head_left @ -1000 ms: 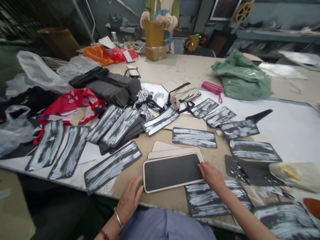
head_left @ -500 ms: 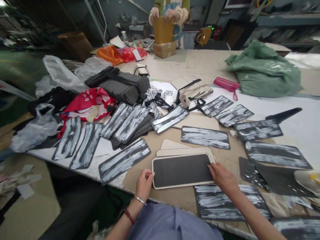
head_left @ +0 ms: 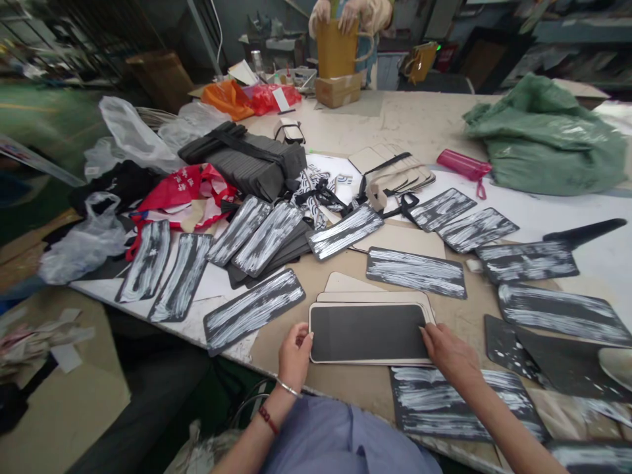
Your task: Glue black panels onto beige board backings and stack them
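A dark rectangular panel (head_left: 368, 333) with rounded corners lies on a slightly larger cream board (head_left: 375, 361), its pale border showing around it. More cream boards (head_left: 348, 284) are stacked underneath, poking out behind. My left hand (head_left: 295, 355) pinches the left edge of the panel and board, fingers curled. At the right edge my right hand (head_left: 450, 350) grips with thumb and fingers pressed on the panel's border. Black panels streaked with white, such as one behind (head_left: 415, 271) and one at front right (head_left: 464, 401), lie around the stack.
A bundle of dark panels (head_left: 247, 158), red cloth (head_left: 180, 194) and plastic bags (head_left: 133, 135) are at the left. A green bag (head_left: 548, 141) and pink pouch (head_left: 463, 164) lie at the back right. Across the table a person holds a yellow bag (head_left: 336, 51).
The camera view has shifted, so most things sit a little further right. The dark panel now lies straighter, with its edges nearly level. Both hands are still at its ends.
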Action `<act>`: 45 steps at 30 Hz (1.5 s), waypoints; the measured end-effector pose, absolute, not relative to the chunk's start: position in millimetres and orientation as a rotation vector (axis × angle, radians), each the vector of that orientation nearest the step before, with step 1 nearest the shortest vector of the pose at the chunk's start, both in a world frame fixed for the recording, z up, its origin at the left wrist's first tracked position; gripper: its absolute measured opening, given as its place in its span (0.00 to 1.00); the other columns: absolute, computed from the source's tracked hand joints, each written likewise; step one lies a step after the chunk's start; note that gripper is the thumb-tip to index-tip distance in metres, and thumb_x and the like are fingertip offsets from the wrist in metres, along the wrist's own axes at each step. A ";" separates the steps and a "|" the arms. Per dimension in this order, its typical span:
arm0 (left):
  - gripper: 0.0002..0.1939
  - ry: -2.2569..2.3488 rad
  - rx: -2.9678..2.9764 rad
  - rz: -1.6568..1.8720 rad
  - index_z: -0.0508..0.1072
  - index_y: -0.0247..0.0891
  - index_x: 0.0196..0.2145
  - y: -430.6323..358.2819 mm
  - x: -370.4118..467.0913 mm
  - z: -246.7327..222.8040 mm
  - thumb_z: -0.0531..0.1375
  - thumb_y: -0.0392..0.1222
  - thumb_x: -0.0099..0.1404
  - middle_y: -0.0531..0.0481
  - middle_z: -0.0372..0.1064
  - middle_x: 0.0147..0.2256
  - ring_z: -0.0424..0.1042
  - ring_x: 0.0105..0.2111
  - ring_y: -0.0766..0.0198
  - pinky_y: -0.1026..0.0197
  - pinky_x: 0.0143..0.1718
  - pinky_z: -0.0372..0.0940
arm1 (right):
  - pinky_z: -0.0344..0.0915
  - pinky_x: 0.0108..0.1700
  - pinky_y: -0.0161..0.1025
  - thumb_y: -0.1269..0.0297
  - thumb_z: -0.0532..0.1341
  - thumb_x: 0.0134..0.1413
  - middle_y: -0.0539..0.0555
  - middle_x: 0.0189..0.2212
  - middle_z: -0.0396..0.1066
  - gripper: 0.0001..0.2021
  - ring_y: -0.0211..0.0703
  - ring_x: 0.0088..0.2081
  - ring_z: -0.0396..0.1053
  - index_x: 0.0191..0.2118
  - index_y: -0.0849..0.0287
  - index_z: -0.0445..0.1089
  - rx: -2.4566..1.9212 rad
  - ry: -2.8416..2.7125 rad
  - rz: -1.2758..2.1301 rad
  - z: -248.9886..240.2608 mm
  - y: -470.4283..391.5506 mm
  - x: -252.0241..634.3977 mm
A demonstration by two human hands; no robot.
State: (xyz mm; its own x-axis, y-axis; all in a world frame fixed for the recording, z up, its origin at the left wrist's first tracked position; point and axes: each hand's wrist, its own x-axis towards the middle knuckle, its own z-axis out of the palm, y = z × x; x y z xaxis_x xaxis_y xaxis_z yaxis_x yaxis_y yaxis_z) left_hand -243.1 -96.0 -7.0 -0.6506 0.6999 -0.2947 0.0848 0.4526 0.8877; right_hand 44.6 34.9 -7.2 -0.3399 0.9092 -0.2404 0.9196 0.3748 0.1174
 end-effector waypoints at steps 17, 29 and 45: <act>0.21 1.569 0.136 1.155 0.71 0.33 0.25 -79.1 -240.4 9.7 0.66 0.51 0.35 0.50 0.71 0.21 0.71 0.25 0.59 0.60 0.26 0.64 | 0.50 0.26 0.34 0.59 0.45 0.59 0.54 0.31 0.68 0.15 0.40 0.31 0.67 0.33 0.58 0.66 1.700 2.339 -0.139 -1.2 35.4 40.7; 0.14 1.562 0.218 1.085 0.71 0.37 0.24 -75.1 -277.6 -1.1 0.65 0.47 0.39 0.53 0.72 0.21 0.71 0.26 0.61 0.61 0.32 0.65 | 0.55 0.34 0.33 0.64 0.46 0.58 0.55 0.35 0.69 0.13 0.40 0.37 0.67 0.37 0.59 0.67 1.944 2.138 -0.565 8.2 24.5 35.7; 0.17 1.737 0.645 1.064 0.74 0.38 0.32 -71.1 -250.0 73.2 0.61 0.51 0.46 0.52 0.71 0.28 0.68 0.34 0.60 0.65 0.36 0.62 | 0.58 0.44 0.35 0.69 0.45 0.54 0.59 0.40 0.68 0.17 0.42 0.42 0.65 0.44 0.65 0.66 2.155 2.205 -0.566 -0.9 18.8 32.9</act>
State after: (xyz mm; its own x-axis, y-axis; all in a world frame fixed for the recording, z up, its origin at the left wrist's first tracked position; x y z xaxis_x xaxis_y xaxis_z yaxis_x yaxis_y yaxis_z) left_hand -250.0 -71.1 73.2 -0.3961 0.7973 -0.4553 -0.0432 0.4792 0.8767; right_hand 32.9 18.8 -0.9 -0.0551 0.9659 -0.2530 0.9683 -0.0101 -0.2495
